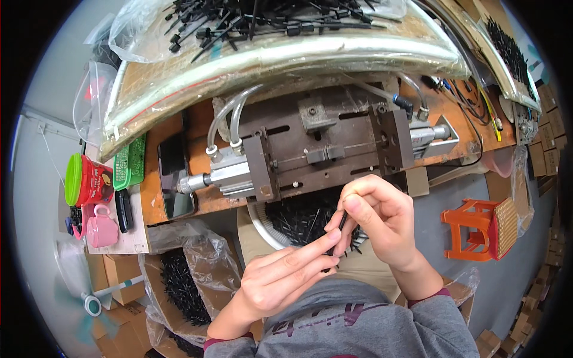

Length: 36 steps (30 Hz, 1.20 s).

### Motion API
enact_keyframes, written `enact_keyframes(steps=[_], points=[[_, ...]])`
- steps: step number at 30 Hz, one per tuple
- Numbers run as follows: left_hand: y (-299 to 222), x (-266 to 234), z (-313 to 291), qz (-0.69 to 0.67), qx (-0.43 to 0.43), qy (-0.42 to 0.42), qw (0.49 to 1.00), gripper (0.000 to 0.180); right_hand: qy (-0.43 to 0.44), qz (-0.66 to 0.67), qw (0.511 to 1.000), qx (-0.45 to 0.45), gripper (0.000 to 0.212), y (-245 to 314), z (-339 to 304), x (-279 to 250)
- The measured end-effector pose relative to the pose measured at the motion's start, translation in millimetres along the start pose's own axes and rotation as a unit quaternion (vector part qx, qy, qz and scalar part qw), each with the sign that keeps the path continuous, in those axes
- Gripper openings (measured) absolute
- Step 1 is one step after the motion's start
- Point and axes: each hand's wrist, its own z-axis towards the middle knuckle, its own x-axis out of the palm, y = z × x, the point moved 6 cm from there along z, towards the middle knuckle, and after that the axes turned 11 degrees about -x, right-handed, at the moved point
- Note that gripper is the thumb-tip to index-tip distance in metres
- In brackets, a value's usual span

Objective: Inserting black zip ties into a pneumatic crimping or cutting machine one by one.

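My left hand [286,280] and my right hand [382,224] meet in front of my lap. Between their fingertips is a slim black part [342,221], mostly covered by the fingers. The right thumb and forefinger pinch its upper end; the left fingers close on it lower down. Beyond the hands stands a dark metal fixture [298,128] with a small central block [325,155] and a silver air cylinder [230,179] at its left. Below the fixture, a white-rimmed tub [262,224] holds many similar black pieces, partly hidden by my hands.
A raised tray [268,62] heaped with black stemmed parts [239,24] spans the back. Left are a phone [173,161], a green basket [130,161], a pink mug [102,227], a fan [91,304] and a plastic-lined carton [206,262]. An orange stool [471,230] stands right.
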Motion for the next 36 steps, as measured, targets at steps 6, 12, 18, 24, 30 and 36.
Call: enact_keyframes(steps=[6,12,18,24,30,36], points=[[5.5,-6.2,25.6,0.074,-0.042,-0.079,0.993,0.033,-0.05,-0.37,0.9,-0.224,0.014,50.4,80.9,-21.5],[21.5,28.5,45.3,0.204,-0.038,-0.066,0.976,0.03,0.141,-0.725,0.58,-0.343,0.031,86.9,191.7,-12.6],[23.7,43.4,54.0,0.272,-0.031,-0.043,0.961,0.027,0.256,-0.799,0.527,-0.134,0.041,56.7,247.1,-7.3],[26.0,44.0,55.8,0.285,-0.037,-0.024,0.957,0.026,0.282,-0.788,0.528,-0.145,0.027,60.9,245.6,-13.9],[27.0,43.5,55.2,0.278,-0.033,-0.026,0.96,0.026,0.214,-0.707,0.591,-0.325,0.021,86.4,233.7,-35.8],[19.4,27.5,60.9,0.158,-0.058,-0.022,0.985,0.034,0.013,-0.409,0.903,-0.13,0.029,100.6,231.0,-77.0]])
